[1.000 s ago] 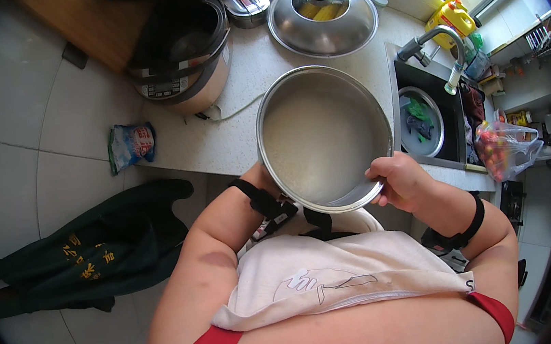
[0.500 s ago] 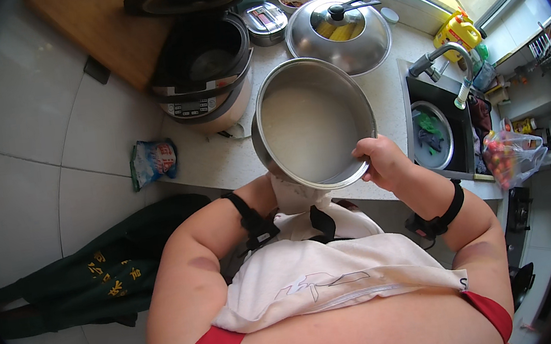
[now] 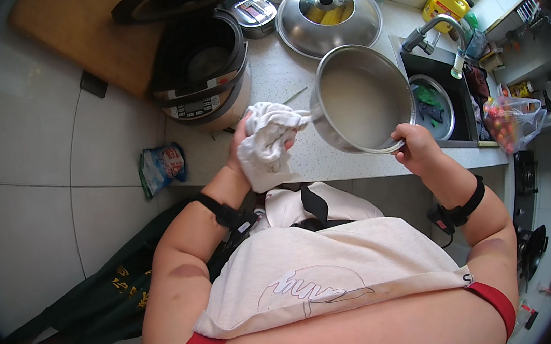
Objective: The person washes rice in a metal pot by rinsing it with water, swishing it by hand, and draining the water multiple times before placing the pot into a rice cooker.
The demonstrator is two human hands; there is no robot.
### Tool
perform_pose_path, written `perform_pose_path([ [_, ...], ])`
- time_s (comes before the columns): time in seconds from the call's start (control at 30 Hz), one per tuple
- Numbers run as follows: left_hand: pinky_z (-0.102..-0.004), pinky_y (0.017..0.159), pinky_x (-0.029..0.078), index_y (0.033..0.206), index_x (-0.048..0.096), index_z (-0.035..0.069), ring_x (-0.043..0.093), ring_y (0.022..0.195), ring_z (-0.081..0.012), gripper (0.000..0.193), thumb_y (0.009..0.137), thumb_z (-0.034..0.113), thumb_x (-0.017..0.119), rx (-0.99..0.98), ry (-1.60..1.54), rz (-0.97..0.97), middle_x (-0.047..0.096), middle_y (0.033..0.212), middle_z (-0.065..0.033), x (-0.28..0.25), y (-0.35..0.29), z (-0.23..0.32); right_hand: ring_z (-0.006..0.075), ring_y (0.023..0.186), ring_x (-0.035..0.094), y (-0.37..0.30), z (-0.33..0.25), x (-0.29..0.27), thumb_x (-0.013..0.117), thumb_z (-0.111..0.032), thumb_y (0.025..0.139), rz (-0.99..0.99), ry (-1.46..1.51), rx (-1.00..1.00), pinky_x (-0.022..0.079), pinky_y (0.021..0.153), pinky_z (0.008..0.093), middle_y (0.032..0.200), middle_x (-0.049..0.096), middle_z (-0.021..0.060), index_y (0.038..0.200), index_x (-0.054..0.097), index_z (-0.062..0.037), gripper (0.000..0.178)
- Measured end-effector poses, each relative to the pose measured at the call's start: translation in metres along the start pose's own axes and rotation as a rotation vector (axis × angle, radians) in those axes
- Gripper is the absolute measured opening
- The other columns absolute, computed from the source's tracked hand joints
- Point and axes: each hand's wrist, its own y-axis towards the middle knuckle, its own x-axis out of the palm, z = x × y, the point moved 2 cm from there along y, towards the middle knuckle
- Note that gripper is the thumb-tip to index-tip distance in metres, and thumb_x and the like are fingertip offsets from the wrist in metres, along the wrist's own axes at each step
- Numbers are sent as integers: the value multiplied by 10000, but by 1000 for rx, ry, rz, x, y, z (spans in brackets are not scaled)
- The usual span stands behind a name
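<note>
My right hand (image 3: 418,144) grips the near right rim of a metal rice-cooker inner pot (image 3: 327,126), thumb over the edge. Cloudy whitish liquid fills its lower part; whether its base touches the counter I cannot tell. A crumpled white cloth (image 3: 269,135) is bunched in my left hand (image 3: 238,149), just left of the pot and apart from it. The cloth hides most of those fingers. Beyond my left hand stands the rice cooker (image 3: 213,87), its lid (image 3: 165,3) raised and no inner pot inside.
A large lidded steel pan (image 3: 299,28) stands behind the pot, beside a metal lunch box (image 3: 253,15). To the right are the sink (image 3: 437,63) with its faucet (image 3: 439,22), and a bag of red fruit (image 3: 512,126). A blue packet (image 3: 164,168) sits at the counter's left end.
The inner pot has moved right in my right hand. My left hand, hidden below the pot before, has come out to the left with the white cloth.
</note>
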Motion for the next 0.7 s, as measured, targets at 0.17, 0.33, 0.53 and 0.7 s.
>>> perform_pose_path([
  [0.17, -370, 924, 486, 1324, 478, 54, 589, 1076, -273, 591, 912, 459, 604, -21, 527, 228, 568, 1241, -169, -6, 41, -22, 186, 535, 569, -10, 4, -31, 557, -65, 804, 109, 49, -7, 407, 390, 246, 689, 553, 99, 802, 533, -18, 52],
  [0.33, -394, 1153, 281, 1515, 287, 44, 328, 1421, -349, 910, 836, 495, 690, -136, 1929, 6, 333, 1502, -292, 20, 58, -24, 182, 528, 563, -17, 0, -44, 550, -65, 810, 128, 84, -27, 403, 389, 245, 687, 560, 99, 801, 541, -16, 51],
  [0.53, -268, 784, 551, 1177, 650, -16, 690, 890, -185, 277, 942, 128, 630, 354, 1656, -12, 711, 1038, -142, 97, -6, 44, 181, 506, 571, -31, -19, -31, 548, -74, 818, 107, 35, -54, 427, 395, 243, 676, 576, 104, 800, 551, -9, 67],
  [0.7, -255, 895, 479, 1247, 609, 9, 603, 1015, -122, 341, 979, 220, 600, 557, 1565, 139, 662, 1133, -85, 107, -22, 108, 179, 480, 578, -34, -59, 24, 547, -98, 831, -78, -103, -39, 448, 390, 245, 648, 593, 117, 821, 563, 16, 116],
])
